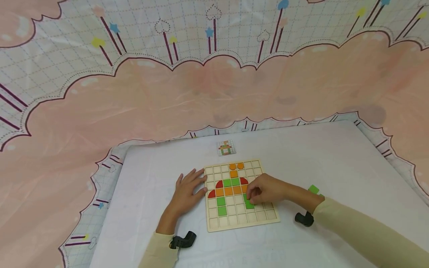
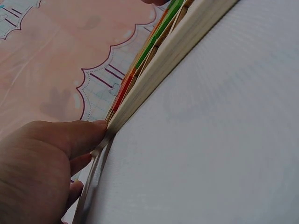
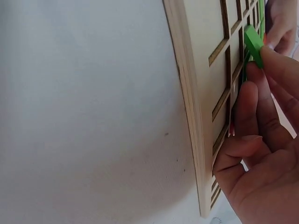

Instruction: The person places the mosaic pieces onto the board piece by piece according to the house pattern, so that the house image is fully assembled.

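Note:
A wooden grid board (image 1: 234, 223) lies on the white table, with orange, red and green pieces set in its squares. The left hand (image 1: 187, 193) rests at the board's left edge, its fingers fairly straight; in the left wrist view the thumb (image 2: 84, 133) touches the rim. Over the board's right half, the right hand (image 1: 264, 189) pinches a green square tile (image 3: 253, 45) between thumb and finger. That tile stands tilted over the grid in the right wrist view. In the head view green (image 1: 249, 204) shows below the fingertips, partly covered by them.
A small picture card (image 1: 226, 147) with a similar coloured pattern lies beyond the board. Loose green tiles (image 1: 313, 189) lie to the right, partly hidden by the right forearm. Black wrist cameras (image 1: 183, 240) sit on both wrists. A patterned peach cloth (image 1: 167, 100) surrounds the white tabletop.

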The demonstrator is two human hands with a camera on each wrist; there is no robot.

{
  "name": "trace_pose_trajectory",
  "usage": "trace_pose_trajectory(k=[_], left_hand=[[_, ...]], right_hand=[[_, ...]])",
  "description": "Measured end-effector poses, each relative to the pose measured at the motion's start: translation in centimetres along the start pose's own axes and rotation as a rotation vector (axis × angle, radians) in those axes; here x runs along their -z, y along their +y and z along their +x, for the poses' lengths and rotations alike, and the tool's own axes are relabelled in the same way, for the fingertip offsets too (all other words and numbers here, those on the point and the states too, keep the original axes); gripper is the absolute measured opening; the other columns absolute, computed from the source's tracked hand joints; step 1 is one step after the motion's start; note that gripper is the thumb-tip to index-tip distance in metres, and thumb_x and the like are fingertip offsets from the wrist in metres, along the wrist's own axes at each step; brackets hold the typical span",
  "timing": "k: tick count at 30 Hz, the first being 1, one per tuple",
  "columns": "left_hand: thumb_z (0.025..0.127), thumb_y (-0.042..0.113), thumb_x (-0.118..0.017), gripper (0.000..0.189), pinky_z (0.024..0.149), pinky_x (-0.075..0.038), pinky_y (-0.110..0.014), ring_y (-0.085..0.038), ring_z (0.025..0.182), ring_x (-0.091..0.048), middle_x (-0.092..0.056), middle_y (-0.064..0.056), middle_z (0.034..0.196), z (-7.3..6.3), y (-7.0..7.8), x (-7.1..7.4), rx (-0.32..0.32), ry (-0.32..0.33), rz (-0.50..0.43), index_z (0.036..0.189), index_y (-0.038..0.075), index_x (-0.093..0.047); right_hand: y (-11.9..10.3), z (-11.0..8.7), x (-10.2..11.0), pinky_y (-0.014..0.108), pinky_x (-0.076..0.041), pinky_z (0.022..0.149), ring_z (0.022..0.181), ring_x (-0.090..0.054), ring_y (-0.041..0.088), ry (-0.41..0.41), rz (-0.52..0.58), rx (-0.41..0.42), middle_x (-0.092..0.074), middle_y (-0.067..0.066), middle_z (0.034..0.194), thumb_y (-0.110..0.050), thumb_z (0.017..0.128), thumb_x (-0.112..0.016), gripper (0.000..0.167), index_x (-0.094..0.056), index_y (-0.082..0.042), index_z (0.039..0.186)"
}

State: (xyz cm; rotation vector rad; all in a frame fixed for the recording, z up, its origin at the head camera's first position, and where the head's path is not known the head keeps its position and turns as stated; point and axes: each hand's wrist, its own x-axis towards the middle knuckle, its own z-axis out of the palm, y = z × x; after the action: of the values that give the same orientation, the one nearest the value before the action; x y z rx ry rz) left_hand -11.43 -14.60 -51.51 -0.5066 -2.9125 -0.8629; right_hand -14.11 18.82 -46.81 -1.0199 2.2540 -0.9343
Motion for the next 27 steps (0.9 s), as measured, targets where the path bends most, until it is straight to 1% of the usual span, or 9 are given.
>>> trace_pose_trajectory(k=[5, 11, 13, 18, 22, 27], left_hand=[[0.097, 0.034, -0.067, 0.047, 0.125, -0.008, -0.064, -0.029, 0.154, -0.032, -0.047, 0.001, 0.16, 0.03, -0.04, 0.03, -0.004, 0.001, -0.005, 0.141, 0.018, -0.063], [0.097, 0.034, -0.067, 0.047, 0.124, -0.009, -0.065, -0.029, 0.154, -0.032, -0.047, 0.001, 0.16, 0.06, -0.07, 0.06, -0.007, 0.001, -0.002, 0.141, 0.018, -0.063], [0.097, 0.034, -0.067, 0.047, 0.124, -0.008, -0.065, -0.029, 0.154, -0.032, -0.047, 0.001, 0.16, 0.06, -0.08, 0.07, -0.006, 0.0, -0.003, 0.141, 0.018, -0.063], [0.097, 0.034, -0.067, 0.047, 0.124, -0.008, -0.065, -0.029, 0.154, -0.032, -0.047, 0.001, 0.16, 0.04, -0.04, 0.1, -0.006, 0.001, -0.005, 0.141, 0.018, -0.063], [0.097, 0.034, -0.066, 0.047, 0.124, -0.009, -0.065, -0.03, 0.154, -0.032, -0.047, 0.0, 0.16, 0.03, 0.01, 0.11, -0.007, -0.002, -0.006, 0.141, 0.017, -0.063], [0.098, 0.035, -0.066, 0.047, 0.124, -0.008, -0.065, -0.03, 0.154, -0.032, -0.047, 0.0, 0.16, 0.08, -0.02, 0.06, -0.006, -0.007, -0.004, 0.141, 0.017, -0.063]], right_hand=[[-0.19, -0.11, -0.39, 0.018, -0.051, 0.066, 0.071, -0.056, 0.001, 0.008, -0.009, -0.018, -0.066, -0.014, 0.075, -0.014, 0.089, -0.079, 0.007, -0.077, -0.021, 0.088], [-0.47, -0.18, -0.56, 0.018, -0.051, 0.065, 0.069, -0.056, 0.001, 0.016, -0.022, -0.002, -0.067, -0.013, 0.074, -0.014, 0.088, -0.08, 0.005, -0.078, -0.018, 0.087], [-0.54, -0.16, -0.58, 0.019, -0.05, 0.063, 0.068, -0.055, 0.001, 0.021, -0.04, 0.003, -0.066, -0.013, 0.073, -0.013, 0.088, -0.08, 0.006, -0.077, -0.018, 0.085], [-0.73, 0.05, -0.77, 0.018, -0.048, 0.06, 0.065, -0.053, 0.0, 0.032, -0.077, -0.032, -0.063, -0.013, 0.068, -0.014, 0.088, -0.08, 0.013, -0.074, -0.022, 0.079], [-0.73, 0.06, -0.94, 0.018, -0.047, 0.059, 0.064, -0.052, 0.001, 0.039, -0.082, -0.054, -0.063, -0.014, 0.067, -0.014, 0.087, -0.081, 0.015, -0.073, -0.022, 0.077], [-0.56, -0.12, -1.04, 0.018, -0.047, 0.058, 0.063, -0.052, 0.001, 0.042, -0.085, -0.058, -0.063, -0.014, 0.066, -0.015, 0.086, -0.082, 0.016, -0.073, -0.023, 0.076]])
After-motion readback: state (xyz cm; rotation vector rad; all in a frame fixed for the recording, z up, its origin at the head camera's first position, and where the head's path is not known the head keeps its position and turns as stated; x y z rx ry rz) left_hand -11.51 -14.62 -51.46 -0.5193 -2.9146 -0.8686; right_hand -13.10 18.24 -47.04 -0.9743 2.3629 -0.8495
